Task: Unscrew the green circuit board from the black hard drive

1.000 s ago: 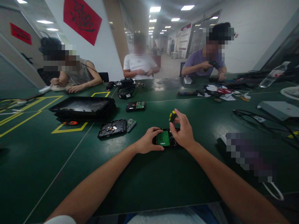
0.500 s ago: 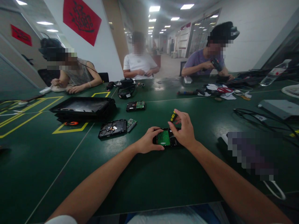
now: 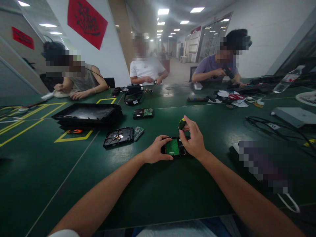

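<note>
A black hard drive [image 3: 174, 147] with a green circuit board facing up lies on the green table [image 3: 158, 191] in front of me. My left hand [image 3: 155, 152] grips its left end, fingers curled round the edge. My right hand [image 3: 195, 138] is closed round a small screwdriver [image 3: 182, 123] with a black and yellow handle, held upright with its tip down on the drive's right part.
An opened hard drive [image 3: 118, 136] with a loose green board [image 3: 138, 132] lies to the left, another drive [image 3: 143, 113] beyond it, beside stacked black trays [image 3: 89, 113]. Three people work at the far side. Cables [image 3: 271, 126], a grey box [image 3: 295, 115] and a bottle [image 3: 287, 82] are on the right.
The screwdriver handle has turned and shifted slightly in my right fingers. My left hand and the drive have stayed in place.
</note>
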Available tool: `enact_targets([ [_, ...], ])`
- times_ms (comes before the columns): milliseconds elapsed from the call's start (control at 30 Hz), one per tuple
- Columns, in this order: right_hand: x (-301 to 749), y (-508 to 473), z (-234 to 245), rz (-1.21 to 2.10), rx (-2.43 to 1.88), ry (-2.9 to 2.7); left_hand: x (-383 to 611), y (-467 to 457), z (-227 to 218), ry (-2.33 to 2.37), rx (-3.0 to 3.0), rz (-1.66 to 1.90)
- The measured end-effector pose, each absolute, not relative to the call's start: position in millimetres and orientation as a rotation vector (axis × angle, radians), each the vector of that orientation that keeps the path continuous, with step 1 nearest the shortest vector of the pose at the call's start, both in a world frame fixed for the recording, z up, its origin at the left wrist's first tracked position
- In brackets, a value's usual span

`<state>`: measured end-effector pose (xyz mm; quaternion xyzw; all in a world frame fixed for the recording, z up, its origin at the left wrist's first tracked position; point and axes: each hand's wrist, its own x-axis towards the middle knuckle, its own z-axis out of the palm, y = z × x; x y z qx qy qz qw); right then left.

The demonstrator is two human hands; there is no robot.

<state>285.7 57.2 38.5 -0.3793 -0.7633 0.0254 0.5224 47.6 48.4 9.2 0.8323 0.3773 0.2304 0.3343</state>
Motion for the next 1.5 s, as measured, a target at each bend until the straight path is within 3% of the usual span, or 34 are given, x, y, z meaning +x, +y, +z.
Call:
enact_targets([
  [1500,286.6,58.5,36.1,0.012,-0.895,-1.792,47.4,48.4,7.4,0.976,2.213,0.607],
])
